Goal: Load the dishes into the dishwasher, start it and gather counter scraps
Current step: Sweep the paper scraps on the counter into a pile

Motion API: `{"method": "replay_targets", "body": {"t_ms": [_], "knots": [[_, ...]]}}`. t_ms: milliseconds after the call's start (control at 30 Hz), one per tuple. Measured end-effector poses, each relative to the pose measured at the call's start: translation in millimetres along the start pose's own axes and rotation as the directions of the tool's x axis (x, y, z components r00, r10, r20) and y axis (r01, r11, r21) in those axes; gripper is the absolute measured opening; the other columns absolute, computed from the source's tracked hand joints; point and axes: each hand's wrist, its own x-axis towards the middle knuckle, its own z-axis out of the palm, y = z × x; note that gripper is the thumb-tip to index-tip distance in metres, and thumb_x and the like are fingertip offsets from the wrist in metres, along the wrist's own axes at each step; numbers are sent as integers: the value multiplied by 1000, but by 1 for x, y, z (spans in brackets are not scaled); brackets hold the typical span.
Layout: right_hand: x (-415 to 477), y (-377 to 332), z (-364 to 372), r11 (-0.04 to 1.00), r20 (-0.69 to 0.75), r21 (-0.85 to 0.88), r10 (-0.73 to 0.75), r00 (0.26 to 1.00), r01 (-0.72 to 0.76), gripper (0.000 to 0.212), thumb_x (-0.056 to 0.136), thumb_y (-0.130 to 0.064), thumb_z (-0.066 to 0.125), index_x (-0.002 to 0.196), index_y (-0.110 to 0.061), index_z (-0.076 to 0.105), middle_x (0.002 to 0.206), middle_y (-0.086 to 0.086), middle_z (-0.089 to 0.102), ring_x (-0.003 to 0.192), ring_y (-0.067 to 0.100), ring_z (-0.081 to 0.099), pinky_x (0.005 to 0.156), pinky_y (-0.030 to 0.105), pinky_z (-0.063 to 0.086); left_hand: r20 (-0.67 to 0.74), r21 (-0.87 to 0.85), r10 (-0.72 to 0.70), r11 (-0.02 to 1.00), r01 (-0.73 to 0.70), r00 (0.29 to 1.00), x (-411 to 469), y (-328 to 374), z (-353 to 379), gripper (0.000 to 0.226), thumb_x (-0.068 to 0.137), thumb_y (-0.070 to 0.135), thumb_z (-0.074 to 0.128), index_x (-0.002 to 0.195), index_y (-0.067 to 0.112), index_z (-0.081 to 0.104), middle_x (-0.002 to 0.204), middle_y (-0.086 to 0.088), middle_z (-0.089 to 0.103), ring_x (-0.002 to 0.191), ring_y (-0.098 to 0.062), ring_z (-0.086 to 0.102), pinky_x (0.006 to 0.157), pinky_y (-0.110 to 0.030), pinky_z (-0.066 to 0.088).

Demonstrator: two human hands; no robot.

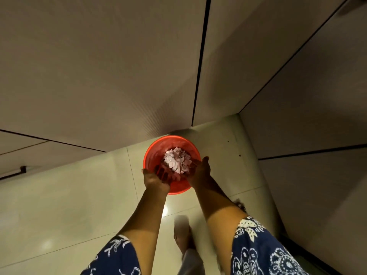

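A round red bin [158,146] stands on the tiled floor in the corner where two runs of cabinets meet. Over its opening, my left hand [155,180] and my right hand [199,172] are held side by side, palms up, fingers reaching forward. A heap of pale pink and white scraps [176,160] lies across my fingers or just beyond them, above the inside of the bin. I cannot tell whether any scraps lie in the bin itself. No dishwasher or dishes are in view.
Grey cabinet fronts [99,76] rise behind the bin, and more stand at the right [307,116]. A dark bar handle [14,173] shows at the far left. Glossy pale floor tiles [69,195] spread to the left. My foot [184,241] is below the bin.
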Motion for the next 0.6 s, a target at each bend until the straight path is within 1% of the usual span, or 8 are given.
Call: {"method": "replay_targets", "body": {"t_ms": [100, 200, 267, 333, 400, 433, 533, 600], "knots": [[-54, -20, -4, 1000, 72, -7, 2, 997, -2, 69, 99, -51, 11, 141, -1, 35, 142, 20, 42, 130, 33, 40, 108, 45, 30, 70, -21, -10, 1000, 11, 997, -58, 3, 4, 59, 100, 48, 23, 139, 9, 44, 144, -12, 45, 132, -30, 42, 104, -40, 33], [-132, -45, -10, 999, 51, 29, -45, 998, 44, 67, 99, -51, 17, 136, -1, 43, 132, 21, 51, 111, 32, 53, 90, 37, 39, 136, 4, -13, 1000, 13, 991, -146, 8, 12, 49, 100, 41, 26, 129, 11, 52, 142, -11, 48, 131, -28, 44, 101, -37, 34], [-191, -65, -16, 993, 27, 43, -114, 993, 113, 62, 100, -49, 19, 121, -2, 54, 137, 19, 48, 119, 32, 51, 88, 36, 40, 197, -14, -21, 1000, 25, 980, -208, 10, 22, 42, 100, 38, 27, 108, 13, 60, 135, -11, 54, 125, -29, 49, 98, -37, 36], [-248, -90, -23, 984, 99, 40, -177, 979, 174, 60, 100, -48, 18, 113, -4, 56, 139, 18, 47, 130, 30, 43, 97, 36, 37, 299, -29, -7, 999, 16, 954, -265, 4, 37, 42, 101, 36, 27, 110, 10, 59, 128, -11, 58, 126, -28, 49, 98, -38, 35], [-301, -115, -32, 967, 177, 34, -253, 951, 251, 59, 100, -47, 18, 117, -5, 55, 138, 17, 49, 131, 28, 42, 105, 37, 31, 445, 27, 9, 999, -23, 895, -319, -2, 57, 47, 101, 38, 27, 128, 9, 52, 129, -11, 56, 127, -26, 48, 102, -36, 33], [-325, -128, -37, 953, 210, 48, -301, 930, 298, 55, 100, -45, 20, 112, -6, 56, 133, 16, 53, 129, 27, 45, 104, 37, 32, 511, 62, 21, 996, -61, 860, -345, -3, 69, 45, 101, 38, 28, 128, 10, 52, 126, -10, 57, 122, -24, 51, 102, -36, 34], [-395, -167, -54, 898, 289, 119, -439, 851, 423, 42, 100, -38, 28, 100, -11, 60, 109, 9, 65, 114, 24, 56, 95, 33, 39, 663, 145, 39, 973, -180, 747, -413, -11, 111, 35, 101, 34, 32, 110, 14, 59, 109, -6, 64, 99, -18, 61, 93, -33, 41], [-436, -193, -66, 835, 312, 151, -548, 776, 529, 35, 100, -32, 33, 99, -12, 61, 97, 6, 69, 100, 18, 62, 91, 29, 42, 743, 192, 64, 933, -304, 666, -451, -18, 143, 32, 101, 31, 34, 105, 15, 61, 99, -4, 67, 92, -16, 62, 88, -29, 43]]}}
